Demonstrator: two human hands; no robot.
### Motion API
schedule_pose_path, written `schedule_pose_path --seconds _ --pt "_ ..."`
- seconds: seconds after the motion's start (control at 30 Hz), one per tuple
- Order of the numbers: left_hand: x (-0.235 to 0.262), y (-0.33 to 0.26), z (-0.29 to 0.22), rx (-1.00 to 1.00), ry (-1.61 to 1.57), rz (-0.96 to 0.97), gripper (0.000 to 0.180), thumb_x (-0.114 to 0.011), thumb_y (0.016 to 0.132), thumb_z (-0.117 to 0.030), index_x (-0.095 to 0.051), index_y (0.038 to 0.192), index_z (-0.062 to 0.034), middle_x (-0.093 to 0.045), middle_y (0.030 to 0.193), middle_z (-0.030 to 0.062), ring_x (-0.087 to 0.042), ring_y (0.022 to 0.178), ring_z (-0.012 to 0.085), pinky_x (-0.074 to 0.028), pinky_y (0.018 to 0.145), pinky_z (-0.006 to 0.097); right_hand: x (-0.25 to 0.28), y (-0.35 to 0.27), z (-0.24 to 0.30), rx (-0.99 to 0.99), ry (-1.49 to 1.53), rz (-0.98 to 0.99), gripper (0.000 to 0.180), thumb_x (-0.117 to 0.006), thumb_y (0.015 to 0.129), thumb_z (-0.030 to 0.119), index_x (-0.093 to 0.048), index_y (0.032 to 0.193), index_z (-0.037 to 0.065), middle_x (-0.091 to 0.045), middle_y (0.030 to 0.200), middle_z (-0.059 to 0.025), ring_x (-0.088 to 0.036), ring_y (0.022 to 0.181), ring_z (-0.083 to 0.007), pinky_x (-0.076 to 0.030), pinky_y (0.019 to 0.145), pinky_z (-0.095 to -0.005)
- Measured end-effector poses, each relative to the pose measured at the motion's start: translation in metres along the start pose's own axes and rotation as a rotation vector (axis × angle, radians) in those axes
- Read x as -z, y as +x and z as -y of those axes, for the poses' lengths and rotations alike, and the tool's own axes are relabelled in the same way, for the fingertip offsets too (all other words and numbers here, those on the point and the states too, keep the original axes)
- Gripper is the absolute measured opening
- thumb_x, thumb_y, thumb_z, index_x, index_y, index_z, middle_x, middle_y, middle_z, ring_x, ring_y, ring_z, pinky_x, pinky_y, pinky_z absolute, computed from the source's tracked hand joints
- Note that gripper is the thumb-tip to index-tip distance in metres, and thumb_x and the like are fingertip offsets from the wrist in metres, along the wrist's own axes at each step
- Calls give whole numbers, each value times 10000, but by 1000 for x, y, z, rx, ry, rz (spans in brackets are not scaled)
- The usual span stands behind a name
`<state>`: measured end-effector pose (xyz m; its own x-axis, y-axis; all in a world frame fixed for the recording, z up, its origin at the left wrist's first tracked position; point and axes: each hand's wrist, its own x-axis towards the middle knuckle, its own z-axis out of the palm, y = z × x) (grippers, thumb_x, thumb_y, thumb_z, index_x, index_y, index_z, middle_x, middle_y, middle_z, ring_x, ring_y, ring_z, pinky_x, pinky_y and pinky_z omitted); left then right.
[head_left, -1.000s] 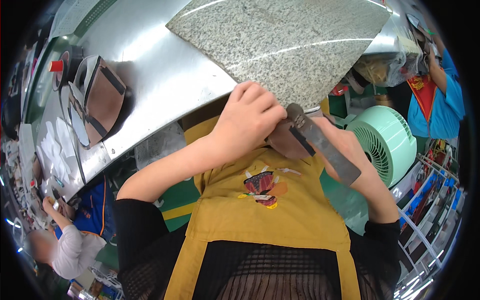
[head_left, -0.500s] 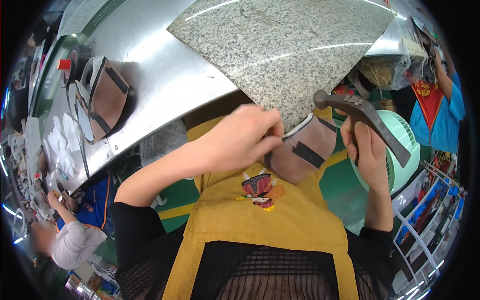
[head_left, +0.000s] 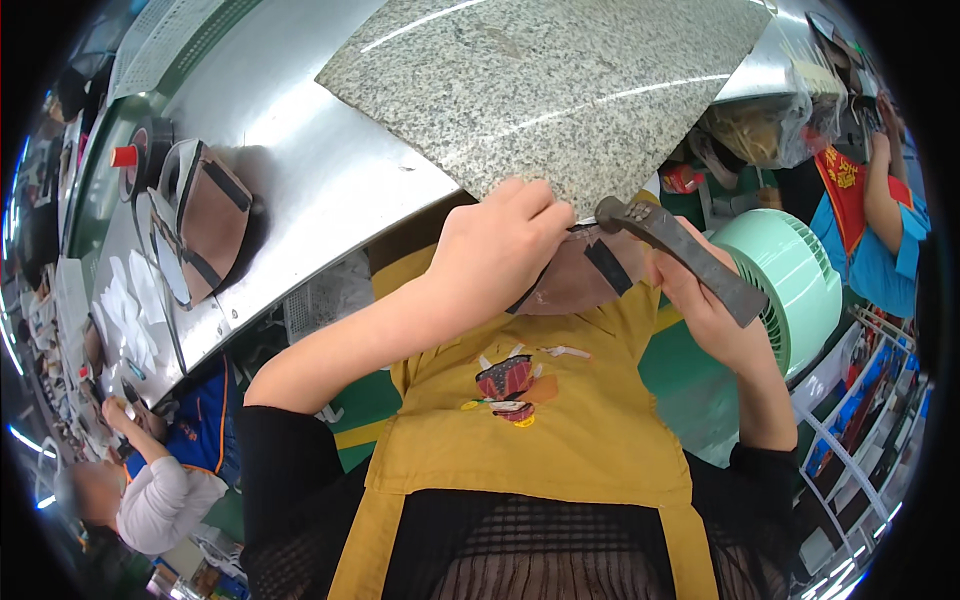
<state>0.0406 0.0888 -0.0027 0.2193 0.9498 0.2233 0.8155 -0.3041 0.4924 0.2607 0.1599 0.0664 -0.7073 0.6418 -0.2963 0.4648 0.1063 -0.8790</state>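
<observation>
Head view looks down on a person in a yellow apron [head_left: 540,430] who works at the near edge of a speckled granite slab [head_left: 560,90] lying on a shiny steel table [head_left: 300,150]. Left hand [head_left: 495,255] is bent into a loose fist, its fingers pressed together on the left edge of a brown leather piece [head_left: 585,285] with black strips, which sits just below the near corner of the slab, between both hands. Right hand [head_left: 705,300] is wrapped fully around the handle of a dark metal hammer [head_left: 680,255]; the hammer head points to the left and is just above the top edge of the leather piece, very near the left fingers, but I cannot tell if it touches the leather. On the far left of the table stand several brown shoe uppers [head_left: 195,220] with black bands, and beside them a dark can with a red cap [head_left: 125,155]. At the right, just behind the right hand, there is a mint green fan [head_left: 795,285]. Further right another person in blue sleeve and red vest [head_left: 870,200] stands, and at the near left a third person in a grey sleeve [head_left: 160,495] works at the table.
</observation>
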Motion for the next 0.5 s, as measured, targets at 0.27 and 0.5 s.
schedule_pose_path --seconds 0.27,0.5 --pt "-7 -4 8 -315 173 -121 216 -620 715 -79 -620 930 -56 -523 805 23 -563 725 166 -469 615 277 1 5 6 182 -132 -15 172 -451 983 122 -529 1073 -1 -472 739 -8 -405 621 -91 -354 572 -238" --pt "-6 -5 13 -385 214 -80 218 -617 722 -87 -618 934 -37 -509 798 32 -545 728 165 -454 640 283 5 11 14 179 -251 83 205 -495 893 28 -519 1093 -9 -537 794 -139 -527 659 -293 -413 607 -343"
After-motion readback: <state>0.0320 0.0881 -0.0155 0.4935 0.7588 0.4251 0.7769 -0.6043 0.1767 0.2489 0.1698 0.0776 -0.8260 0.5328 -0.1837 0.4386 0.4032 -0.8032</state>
